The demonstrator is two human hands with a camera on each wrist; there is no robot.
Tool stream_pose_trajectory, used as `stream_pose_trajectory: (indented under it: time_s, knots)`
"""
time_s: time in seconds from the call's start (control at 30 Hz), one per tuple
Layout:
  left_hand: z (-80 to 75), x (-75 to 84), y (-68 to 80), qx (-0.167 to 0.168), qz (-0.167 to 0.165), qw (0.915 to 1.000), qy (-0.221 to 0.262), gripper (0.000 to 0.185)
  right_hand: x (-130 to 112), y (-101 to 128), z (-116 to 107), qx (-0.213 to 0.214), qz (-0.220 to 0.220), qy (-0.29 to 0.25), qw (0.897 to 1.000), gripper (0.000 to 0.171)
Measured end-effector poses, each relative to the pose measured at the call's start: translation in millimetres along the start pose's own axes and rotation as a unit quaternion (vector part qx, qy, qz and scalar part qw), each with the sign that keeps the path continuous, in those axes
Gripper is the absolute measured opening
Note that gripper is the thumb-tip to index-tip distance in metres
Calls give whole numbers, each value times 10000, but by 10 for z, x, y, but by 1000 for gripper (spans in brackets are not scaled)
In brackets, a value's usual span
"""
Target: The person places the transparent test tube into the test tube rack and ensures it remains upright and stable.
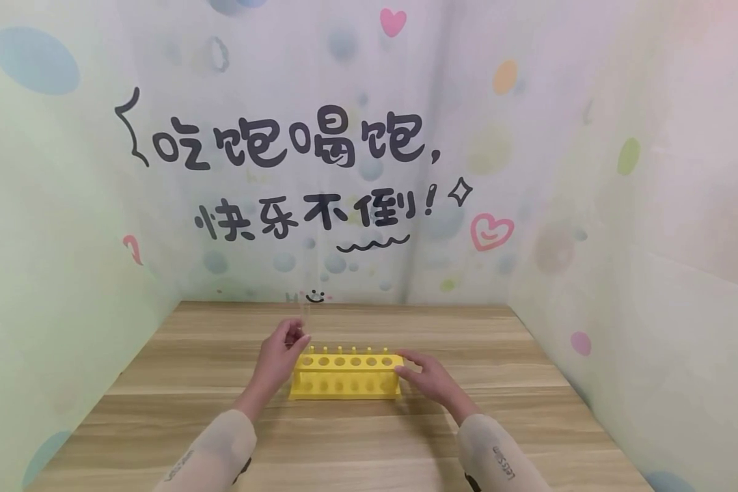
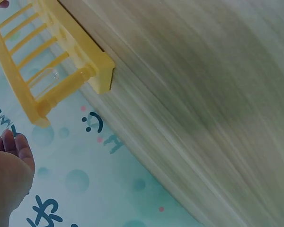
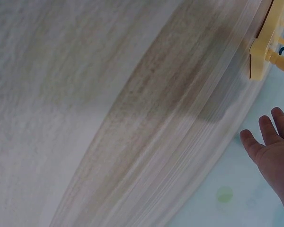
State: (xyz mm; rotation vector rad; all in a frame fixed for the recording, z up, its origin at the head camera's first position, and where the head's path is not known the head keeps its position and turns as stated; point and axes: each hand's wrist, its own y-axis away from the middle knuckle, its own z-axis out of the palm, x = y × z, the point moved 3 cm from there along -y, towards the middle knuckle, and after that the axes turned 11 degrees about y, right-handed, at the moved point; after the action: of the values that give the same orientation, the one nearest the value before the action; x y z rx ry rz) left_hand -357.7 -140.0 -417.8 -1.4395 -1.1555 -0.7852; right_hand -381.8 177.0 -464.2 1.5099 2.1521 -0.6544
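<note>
A yellow test tube rack (image 1: 347, 377) stands on the wooden table, with one row of round holes along its upper plate and pegs behind. My left hand (image 1: 281, 352) pinches a clear test tube (image 1: 305, 314) above the rack's left end. In the left wrist view, the tube's rounded lower end (image 2: 49, 78) shows between the rack's upper plate and base; its upper part is faint beside the fingers. My right hand (image 1: 429, 377) holds the rack's right end between thumb and index finger. Its other fingers (image 3: 270, 130) extend free in the right wrist view.
The wood-grain table (image 1: 498, 424) reaches back to a patterned wall hanging (image 1: 320, 273) with dark lettering, dots and hearts. Similar pale panels (image 1: 670, 273) stand at both sides.
</note>
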Motion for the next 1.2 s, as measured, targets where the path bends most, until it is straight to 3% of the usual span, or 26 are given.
stream_pose_trajectory:
  time_s: [0.47, 1.0, 1.2]
  knots:
    - [4, -144, 74, -34, -274, 9993, -238, 35, -8, 4, -1, 3, -106, 14, 9999, 48]
    - [-14, -188, 125, -105, -28, 9980, -622, 33, -44, 14, 17, 41, -7, 69, 10000, 47]
    - [-7, -220, 125, -102, -271, 9968, -745, 36, -33, 40, 34, 158, -53, 85, 9998, 48]
